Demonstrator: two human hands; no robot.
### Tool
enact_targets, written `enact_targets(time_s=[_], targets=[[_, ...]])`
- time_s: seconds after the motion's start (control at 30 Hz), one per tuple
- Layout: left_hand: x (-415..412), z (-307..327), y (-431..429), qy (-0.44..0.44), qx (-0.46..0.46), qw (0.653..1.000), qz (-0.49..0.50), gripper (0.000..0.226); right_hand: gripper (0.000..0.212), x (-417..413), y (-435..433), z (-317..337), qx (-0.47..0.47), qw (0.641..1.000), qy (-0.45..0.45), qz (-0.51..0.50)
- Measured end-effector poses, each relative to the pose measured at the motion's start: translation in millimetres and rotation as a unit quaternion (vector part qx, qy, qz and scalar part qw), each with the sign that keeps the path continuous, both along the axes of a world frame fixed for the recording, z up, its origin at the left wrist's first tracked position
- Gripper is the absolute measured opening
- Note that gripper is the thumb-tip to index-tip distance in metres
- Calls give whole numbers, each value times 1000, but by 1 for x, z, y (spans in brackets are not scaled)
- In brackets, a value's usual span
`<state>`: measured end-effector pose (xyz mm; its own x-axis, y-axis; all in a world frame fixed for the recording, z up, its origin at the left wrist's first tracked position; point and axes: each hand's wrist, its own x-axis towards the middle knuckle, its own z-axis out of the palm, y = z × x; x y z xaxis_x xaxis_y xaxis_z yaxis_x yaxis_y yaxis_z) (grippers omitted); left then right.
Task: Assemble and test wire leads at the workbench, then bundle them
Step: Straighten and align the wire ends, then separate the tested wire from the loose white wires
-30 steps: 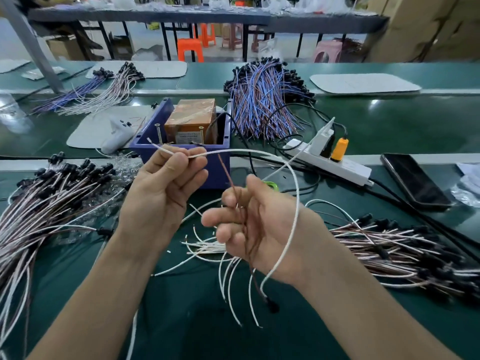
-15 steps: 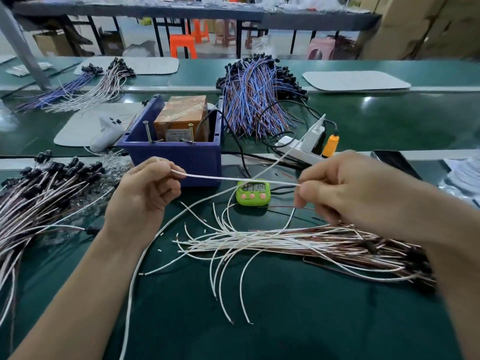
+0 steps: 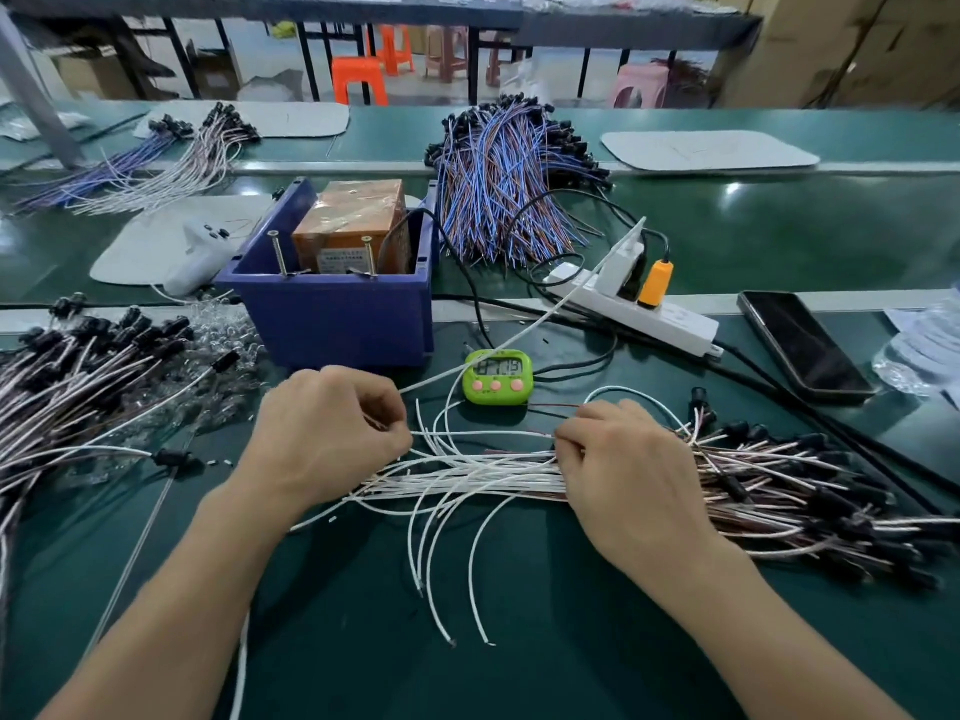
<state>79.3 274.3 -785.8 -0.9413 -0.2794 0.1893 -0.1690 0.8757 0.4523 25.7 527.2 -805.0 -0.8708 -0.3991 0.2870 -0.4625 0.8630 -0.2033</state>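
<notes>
Both hands have dropped to the loose wires (image 3: 467, 470) mid-bench; left hand (image 3: 322, 433) and right hand (image 3: 628, 475) pinch strands, I judge many remain unbundled

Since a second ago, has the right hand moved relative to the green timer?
Yes. The right hand has dropped from in front of the green timer onto the wire pile, now below and right of it.
</notes>
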Motion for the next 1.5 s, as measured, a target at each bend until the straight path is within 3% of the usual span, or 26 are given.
enact_targets(time_s=[0.07, 0.2, 0.3, 0.4, 0.47, 0.6, 0.67, 0.77, 0.8, 0.87, 0.93, 1.03, 1.13, 1.23, 1.37, 1.5], targets=[[1, -1, 0, 11, -49, 998, 30, 5, 22, 0, 4, -5, -49, 999, -15, 13], [-1, -3, -1, 4, -71, 995, 70, 28, 29, -2, 7, -7, -72, 995, -32, 53], [-2, -4, 0, -12, -85, 994, 65, 36, 29, 0, 3, -5, -101, 987, -93, 82], [-2, -4, 2, -3, -77, 996, 52, 41, 56, 2, 0, -9, -41, 981, -149, 114], [-1, 0, 3, 48, -69, 995, 47, 39, 62, 5, -6, -5, -38, 982, -136, 122], [8, 23, -2, 201, -37, 977, 68, 32, 36, 14, -47, 20, -114, 976, -95, 158], [15, 40, -13, 231, 12, 969, 92, 28, 25, 20, -82, 35, -151, 966, -87, 190], [29, 69, -42, 165, 178, 965, 96, 16, 20, 29, -146, 58, -180, 944, -88, 261], [33, 76, -57, 123, 181, 969, 111, 16, 19, 30, -168, 62, -161, 939, -101, 285], [44, 84, -90, -7, 102, 983, 154, 18, 22, 31, -211, 64, -86, 931, -134, 328], [57, 81, -121, -138, 36, 970, 196, 23, 39, 32, -249, 60, -31, 917, -166, 362], [75, 56, -160, -229, -6, 938, 260, 55, 64, 37, -292, 48, -10, 900, -193, 392], [92, 28, -184, -205, -28, 935, 288, 72, 74, 37, -327, 35, 16, 898, -184, 400], [99, 10, -193, -152, 25, 950, 273, 78, 66, 36, -354, 29, 26, 904, -127, 408], [101, -10, -194, -34, 35, 955, 293, 62, 27, 33, -372, 34, -9, 918, -68, 391], [99, -18, -191, 17, -5, 947, 322, 50, 24, 32, -378, 40, 32, 922, -24, 385]])
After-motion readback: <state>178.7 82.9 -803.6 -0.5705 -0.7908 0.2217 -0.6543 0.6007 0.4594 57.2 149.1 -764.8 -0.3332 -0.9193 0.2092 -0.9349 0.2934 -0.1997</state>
